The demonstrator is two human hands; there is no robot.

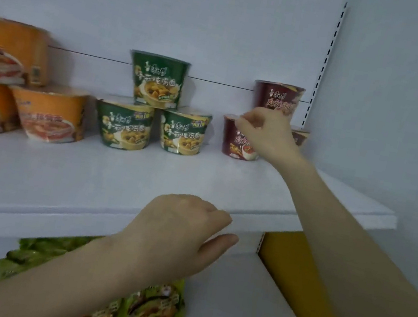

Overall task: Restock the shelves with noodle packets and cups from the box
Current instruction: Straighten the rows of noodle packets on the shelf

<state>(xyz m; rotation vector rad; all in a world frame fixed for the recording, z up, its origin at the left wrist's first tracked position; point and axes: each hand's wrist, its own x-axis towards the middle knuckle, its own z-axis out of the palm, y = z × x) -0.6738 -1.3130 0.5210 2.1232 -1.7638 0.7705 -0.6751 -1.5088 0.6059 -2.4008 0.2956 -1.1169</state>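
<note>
On the upper shelf (198, 181) stand noodle cups in three groups. Orange cups (49, 112) are stacked at the left. Three green cups (157, 80) form a pyramid in the middle. At the right are dark red cups: one on top (277, 98), one at lower left (230, 139), and one at lower right (300, 136) that is mostly hidden. My right hand (264, 134) reaches in front of the red cups and pinches the rim of the lower left one. My left hand (178, 233) hovers before the shelf's front edge, its fingers loosely curled and holding nothing.
Green noodle packets (150, 306) lie on the lower shelf (246, 311), partly under my left forearm. A slotted upright (327, 56) bounds the shelf on the right. A yellow panel (293, 261) shows below the upper shelf at the right.
</note>
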